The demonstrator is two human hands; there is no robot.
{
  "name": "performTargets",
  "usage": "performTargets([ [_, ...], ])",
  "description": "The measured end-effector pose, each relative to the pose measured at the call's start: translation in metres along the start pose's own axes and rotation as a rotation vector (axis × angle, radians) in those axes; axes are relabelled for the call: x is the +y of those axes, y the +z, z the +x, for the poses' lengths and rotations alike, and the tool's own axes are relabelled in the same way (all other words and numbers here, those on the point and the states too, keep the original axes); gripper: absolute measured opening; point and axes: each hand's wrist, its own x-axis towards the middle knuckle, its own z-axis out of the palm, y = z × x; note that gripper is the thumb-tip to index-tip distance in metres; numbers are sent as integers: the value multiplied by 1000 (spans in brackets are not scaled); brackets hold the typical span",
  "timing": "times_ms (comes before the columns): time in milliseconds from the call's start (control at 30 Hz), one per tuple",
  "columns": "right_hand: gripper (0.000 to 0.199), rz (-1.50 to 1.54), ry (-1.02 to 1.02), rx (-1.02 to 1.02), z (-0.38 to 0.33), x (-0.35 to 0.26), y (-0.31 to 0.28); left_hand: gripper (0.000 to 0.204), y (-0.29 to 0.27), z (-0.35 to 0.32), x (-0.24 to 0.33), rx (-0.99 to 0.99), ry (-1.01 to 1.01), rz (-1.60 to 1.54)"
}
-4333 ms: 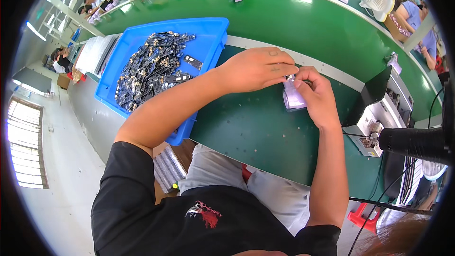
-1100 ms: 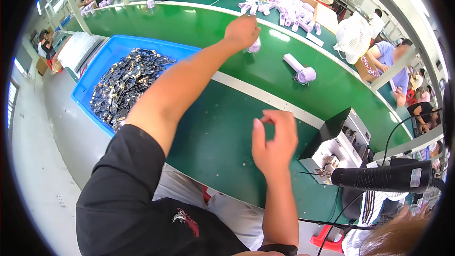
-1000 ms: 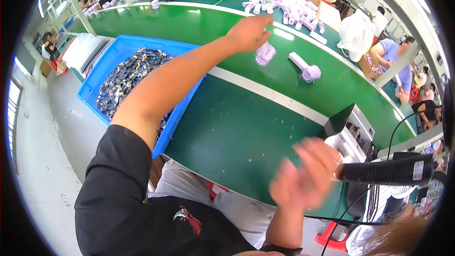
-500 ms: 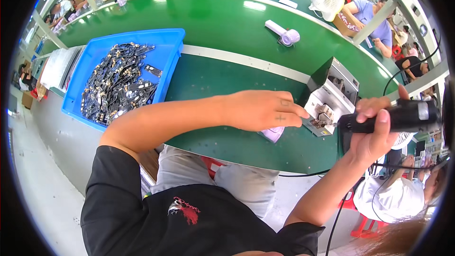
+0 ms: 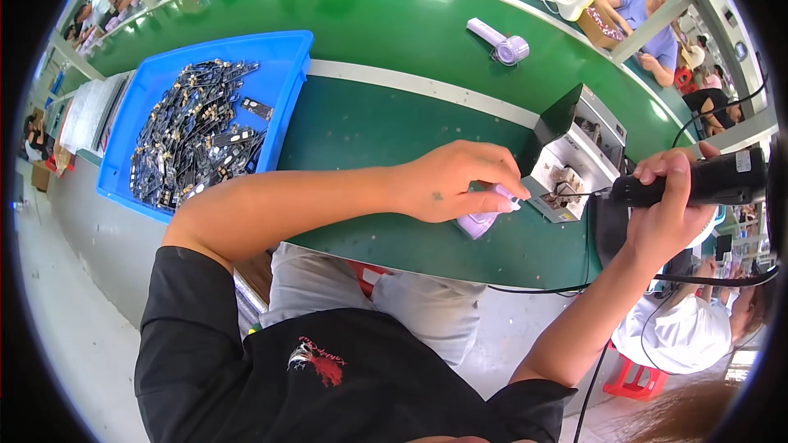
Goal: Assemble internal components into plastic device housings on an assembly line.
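My left hand (image 5: 464,184) has its fingers closed around a lilac plastic housing (image 5: 476,225), just above the green tabletop. Most of the housing lies hidden under that hand. A small white piece shows at the fingertips. In my right hand (image 5: 669,212) is a black electric screwdriver (image 5: 712,179), held sideways with its thin bit pointing left. The bit reaches in front of a grey box-shaped screw feeder (image 5: 566,152), close to its front opening. Whether a screw sits on the tip is too small to tell.
A blue bin (image 5: 287,107) at the left holds a heap of black wired parts (image 5: 197,131). On the green belt beyond lies a lilac handheld fan (image 5: 510,51). Black cables hang near my right arm. Other people work at the far table and at the right.
My left fingers have moved from beside the screw feeder back onto the lilac housing. The screwdriver has shifted right and slightly up, showing more of its bit. The view has shifted a little.
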Motion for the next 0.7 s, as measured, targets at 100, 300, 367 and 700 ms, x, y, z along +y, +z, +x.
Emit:
performTargets([
  [100,50,64,78,-14,-1,0,4,24,1,-2,-4,18,-63,-98],
  [300,33,209,209,-121,-10,-14,-25,25,11,3,2,-23,-286,-412],
  [367,22,267,231,-125,-13,-22,-18,25,12,3,1,-12,-347,-479],
  [700,38,185,71,-294,-24,-31,48,25,12,2,5,-17,-367,-489],
])
